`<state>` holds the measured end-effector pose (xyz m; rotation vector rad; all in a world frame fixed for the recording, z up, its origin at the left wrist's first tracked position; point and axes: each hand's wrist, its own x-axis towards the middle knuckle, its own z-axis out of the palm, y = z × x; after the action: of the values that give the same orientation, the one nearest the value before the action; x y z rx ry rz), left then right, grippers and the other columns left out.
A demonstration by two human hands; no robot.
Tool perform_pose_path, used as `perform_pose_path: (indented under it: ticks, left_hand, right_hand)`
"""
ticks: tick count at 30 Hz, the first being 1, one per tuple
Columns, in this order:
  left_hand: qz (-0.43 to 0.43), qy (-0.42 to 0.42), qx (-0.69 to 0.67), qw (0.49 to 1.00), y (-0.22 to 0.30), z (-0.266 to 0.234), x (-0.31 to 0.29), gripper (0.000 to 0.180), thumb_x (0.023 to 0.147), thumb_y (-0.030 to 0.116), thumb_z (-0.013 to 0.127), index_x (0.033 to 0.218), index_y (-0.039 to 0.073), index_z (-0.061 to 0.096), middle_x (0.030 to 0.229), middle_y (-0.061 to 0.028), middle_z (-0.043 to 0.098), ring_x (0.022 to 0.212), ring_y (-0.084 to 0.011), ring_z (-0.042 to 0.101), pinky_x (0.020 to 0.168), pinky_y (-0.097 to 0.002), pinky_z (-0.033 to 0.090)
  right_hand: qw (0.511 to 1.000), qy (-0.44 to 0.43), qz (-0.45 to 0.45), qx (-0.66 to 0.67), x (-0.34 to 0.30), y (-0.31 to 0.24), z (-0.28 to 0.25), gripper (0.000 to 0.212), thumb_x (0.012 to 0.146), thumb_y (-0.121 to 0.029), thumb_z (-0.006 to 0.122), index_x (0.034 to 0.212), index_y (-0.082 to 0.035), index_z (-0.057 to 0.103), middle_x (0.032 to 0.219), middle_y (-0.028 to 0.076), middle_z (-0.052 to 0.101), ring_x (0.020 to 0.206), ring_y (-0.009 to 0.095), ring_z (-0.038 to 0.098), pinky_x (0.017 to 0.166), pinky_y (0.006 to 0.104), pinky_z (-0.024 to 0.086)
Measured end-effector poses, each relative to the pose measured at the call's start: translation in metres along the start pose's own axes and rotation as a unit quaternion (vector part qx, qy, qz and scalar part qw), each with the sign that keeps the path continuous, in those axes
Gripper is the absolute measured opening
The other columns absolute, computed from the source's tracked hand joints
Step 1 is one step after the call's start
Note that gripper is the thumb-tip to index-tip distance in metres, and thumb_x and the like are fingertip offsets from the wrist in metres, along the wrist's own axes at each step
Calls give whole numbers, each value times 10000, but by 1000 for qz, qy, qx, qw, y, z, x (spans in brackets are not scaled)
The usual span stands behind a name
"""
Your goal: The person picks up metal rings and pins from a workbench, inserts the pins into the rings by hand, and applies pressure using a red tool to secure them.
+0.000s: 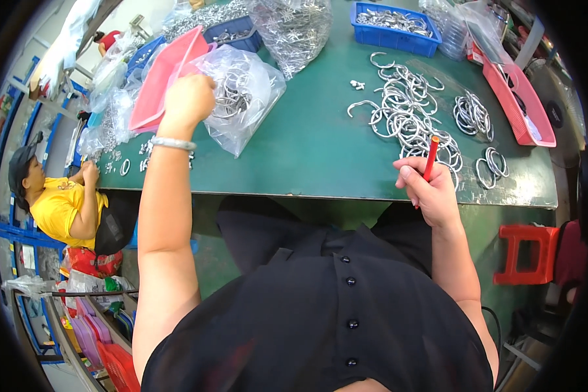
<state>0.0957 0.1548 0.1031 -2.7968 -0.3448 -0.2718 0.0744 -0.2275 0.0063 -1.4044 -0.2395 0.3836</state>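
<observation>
My left hand (189, 99) is stretched forward and closed at the rim of a pink plastic basket (166, 81), which stands tilted. Right against that hand sits a clear plastic bag (258, 98) with metal rings (232, 95) inside; its fingertips are hidden. My right hand (430, 189) grips a red pen-like stick (431, 157), held upright above the table's near edge. Just beyond it, a heap of silver open rings (402, 108) is spread on the green table (307, 157). Two smaller ring bundles, a round one (472, 116) and a loose one (492, 167), lie to its right.
Blue bins of metal parts (395, 40) and a large clear bag of parts (294, 32) stand at the back. A pink basket (519, 104) sits at the right edge. A person in yellow (65, 206) works at the left. A red stool (526, 255) stands at right.
</observation>
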Motion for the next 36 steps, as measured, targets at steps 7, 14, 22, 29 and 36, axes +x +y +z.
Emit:
perform_pose_path:
  ticks: [7, 14, 22, 29, 36]
  left_hand:
    - [39, -84, -29, 995, 13, 4, 25, 437, 764, 107, 496, 1178, 248, 518, 1003, -133, 605, 947, -282, 574, 800, -372, 452]
    - [20, 25, -164, 986, 6, -14, 62, 551, 824, 141, 460, 1330, 256, 275, 1070, -170, 563, 976, -329, 536, 824, -406, 424]
    - [112, 260, -139, 949, 45, -31, 54, 345, 788, 112, 494, 1129, 144, 524, 922, -116, 574, 890, -290, 550, 752, -387, 447]
    - [309, 127, -237, 912, 150, -12, 41, 182, 754, 159, 578, 910, 82, 632, 876, -115, 586, 800, -275, 582, 718, -351, 461]
    - [356, -13, -186, 916, 224, 31, 44, 196, 747, 154, 581, 937, 138, 629, 916, -72, 566, 887, -260, 556, 739, -365, 455]
  right_hand:
    - [1000, 10, -19, -1, -1, -2, -4, 147, 816, -88, 555, 906, 14, 610, 642, 31, 564, 424, 16, 375, 384, 163, 285]
    - [1000, 11, -24, 8, 0, 0, -12, 155, 816, -88, 555, 916, 18, 606, 638, 34, 561, 427, 20, 375, 389, 164, 285]
    - [1000, 21, -9, 12, 2, -4, -14, 154, 813, -97, 560, 910, 14, 604, 644, 35, 561, 431, 27, 382, 395, 170, 291]
    - [1000, 8, -5, 20, 1, -5, -17, 148, 812, -98, 565, 917, -4, 609, 651, 28, 564, 435, 24, 390, 396, 171, 302]
    - [1000, 19, -12, 21, -6, -1, -26, 148, 819, -104, 562, 924, -10, 609, 650, 21, 565, 443, 22, 412, 398, 164, 322]
